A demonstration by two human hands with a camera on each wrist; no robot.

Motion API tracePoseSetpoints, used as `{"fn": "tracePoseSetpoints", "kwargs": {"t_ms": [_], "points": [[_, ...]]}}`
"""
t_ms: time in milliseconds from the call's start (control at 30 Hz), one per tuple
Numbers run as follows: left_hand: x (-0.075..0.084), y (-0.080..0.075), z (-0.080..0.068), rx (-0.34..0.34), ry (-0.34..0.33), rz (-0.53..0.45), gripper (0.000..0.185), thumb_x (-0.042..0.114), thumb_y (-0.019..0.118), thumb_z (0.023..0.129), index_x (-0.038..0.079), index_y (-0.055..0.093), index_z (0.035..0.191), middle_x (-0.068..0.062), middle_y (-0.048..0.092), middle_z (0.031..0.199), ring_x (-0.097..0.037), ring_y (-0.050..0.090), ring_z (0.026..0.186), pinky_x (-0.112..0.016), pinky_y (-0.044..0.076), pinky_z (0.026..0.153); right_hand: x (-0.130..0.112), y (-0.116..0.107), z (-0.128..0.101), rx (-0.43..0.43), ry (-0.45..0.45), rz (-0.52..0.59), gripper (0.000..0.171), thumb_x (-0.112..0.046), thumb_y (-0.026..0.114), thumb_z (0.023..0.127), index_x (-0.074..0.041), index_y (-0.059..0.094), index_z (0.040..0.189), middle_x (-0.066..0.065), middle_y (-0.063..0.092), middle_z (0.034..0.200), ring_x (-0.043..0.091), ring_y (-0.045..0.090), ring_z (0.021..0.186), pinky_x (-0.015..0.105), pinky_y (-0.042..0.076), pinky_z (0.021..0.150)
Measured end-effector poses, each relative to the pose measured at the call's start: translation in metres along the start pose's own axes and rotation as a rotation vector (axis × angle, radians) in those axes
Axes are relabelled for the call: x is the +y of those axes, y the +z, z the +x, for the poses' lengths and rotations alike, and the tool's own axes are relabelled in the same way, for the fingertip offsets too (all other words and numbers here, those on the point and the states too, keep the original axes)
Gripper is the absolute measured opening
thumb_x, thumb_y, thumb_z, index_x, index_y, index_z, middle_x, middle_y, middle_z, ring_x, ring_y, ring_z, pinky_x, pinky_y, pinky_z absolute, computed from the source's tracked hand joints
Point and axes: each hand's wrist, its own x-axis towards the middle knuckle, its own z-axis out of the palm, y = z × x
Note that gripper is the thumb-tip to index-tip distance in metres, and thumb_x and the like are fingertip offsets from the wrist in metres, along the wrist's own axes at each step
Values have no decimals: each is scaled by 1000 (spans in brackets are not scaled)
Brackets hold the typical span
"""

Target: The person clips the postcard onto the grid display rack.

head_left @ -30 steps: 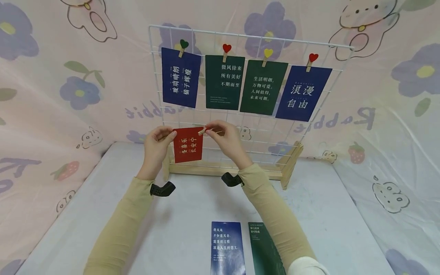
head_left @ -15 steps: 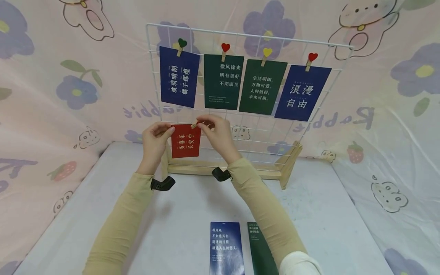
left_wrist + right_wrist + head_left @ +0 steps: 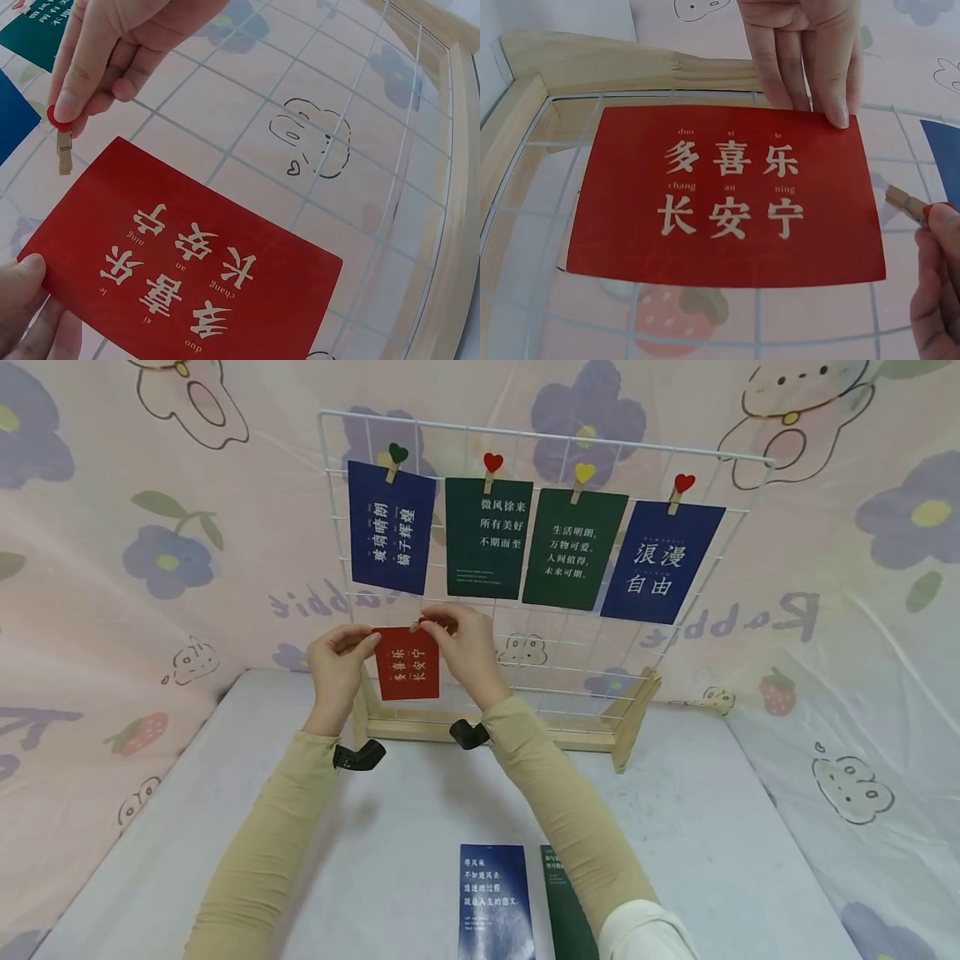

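The left hand [image 3: 339, 662] pinches the red card [image 3: 407, 662] by its left edge and holds it flat against the white wire grid [image 3: 697, 593], below the row of 4 cards already hung there. In the left wrist view the thumb [image 3: 19, 281] lies on the card's corner; in the right wrist view the fingers [image 3: 810, 56] press along one long edge. The card's long axis runs left to right across the grid, its 2 lines of characters turned sideways to the wearer.

The right hand [image 3: 459, 639] grips a small wooden peg [image 3: 64, 148] with a red heart head between thumb and fingertips. The peg hangs just off the card's upper edge, near the top middle in the head view. In the left wrist view its tip sits just above the corner of the card, close to it but apart, with a grid wire passing right beside it. In the right wrist view the peg [image 3: 904, 204] points in toward the card's short edge, again not touching. Whether its jaws are squeezed apart cannot be told.

So the card lies just below and to the left of the right hand, and that hand is the nearer one to the edge where card and wire meet. My judgement is that the peg's line must meet both the card edge and the wire behind it together.

A blue card [image 3: 495, 897] and a green card [image 3: 562, 902] lie on the bench [image 3: 420, 810] in front of the grid's wooden base [image 3: 525, 735].
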Motion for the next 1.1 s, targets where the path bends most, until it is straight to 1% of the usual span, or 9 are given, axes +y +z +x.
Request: {"fn": "tracePoseSetpoints", "kwargs": {"t_ms": [133, 200, 300, 500, 600, 700, 867, 933, 1100], "points": [[0, 0, 0, 17, 17, 35, 17, -3, 73, 82, -12, 68, 96, -17, 70, 87, -21, 68, 74, -23, 56, 70, -2, 4, 1, 8, -21, -30, 15, -11, 69, 89, -5, 72, 102, 1, 71, 92, 9, 58, 76, 20, 50, 66], [9, 1, -2, 13, 33, 63, 18, -5, 71, 83, -14, 67, 97, -24, 68, 90, -25, 67, 74, -24, 56, 70, -3, 6, 3, 6, -32, -45, 14, -10, 69, 89, -5, 73, 101, 1, 71, 92, 8, 57, 76, 20, 49, 65], [15, 2, -5, 10, 57, 113, 18, -4, 70, 84, -15, 67, 97, -29, 66, 93, -29, 66, 75, -24, 56, 69, -5, 9, 4, -1, -38, -68, 13, -10, 69, 89, -4, 73, 100, 1, 70, 90, 8, 57, 75, 20, 48, 64], [17, 4, -6, 13, 54, 142, 19, -3, 70, 85, -15, 67, 98, -31, 66, 95, -29, 67, 78, -23, 56, 70, -9, 13, 7, -29, -24, -111, 12, -9, 68, 89, -5, 73, 99, 1, 71, 89, 8, 59, 77, 16, 49, 68], [14, 4, -4, 8, 55, 146, 19, -3, 70, 85, -15, 67, 99, -30, 66, 96, -31, 67, 79, -24, 56, 70, -11, 14, 8, -46, -27, -143, 12, -10, 68, 90, -5, 73, 99, 0, 71, 88, 8, 60, 78, 15, 50, 70], [5, 3, 0, 4, 52, 132, 19, -2, 71, 84, -13, 68, 99, -30, 66, 96, -32, 66, 80, -24, 56, 70, -12, 15, 10, -57, -41, -180, 12, -10, 67, 90, -6, 74, 98, -1, 71, 88, 8, 61, 79, 14, 49, 71], [-12, 1, 7, 29, 53, 134, 18, 3, 74, 83, -8, 71, 98, -23, 69, 93, -19, 67, 74, -20, 55, 69, -12, 16, 12, -66, -49, -210, 12, -10, 67, 90, -4, 75, 98, 0, 72, 88, 10, 63, 82, 14, 49, 74], [-14, 1, 7, 41, 61, 146, 18, 5, 75, 83, -6, 72, 97, -20, 70, 91, -15, 67, 73, -20, 55, 68, -11, 16, 12, -62, -48, -220, 13, -10, 67, 90, -3, 75, 98, 1, 72, 89, 10, 64, 83, 14, 50, 74], [-15, 2, 8, 51, 75, 147, 18, 7, 75, 82, -4, 72, 96, -17, 70, 90, -15, 67, 73, -20, 55, 69, -11, 18, 12, -60, -34, -262, 12, -10, 67, 90, -5, 75, 97, 0, 72, 90, 10, 64, 85, 13, 49, 75]]}}
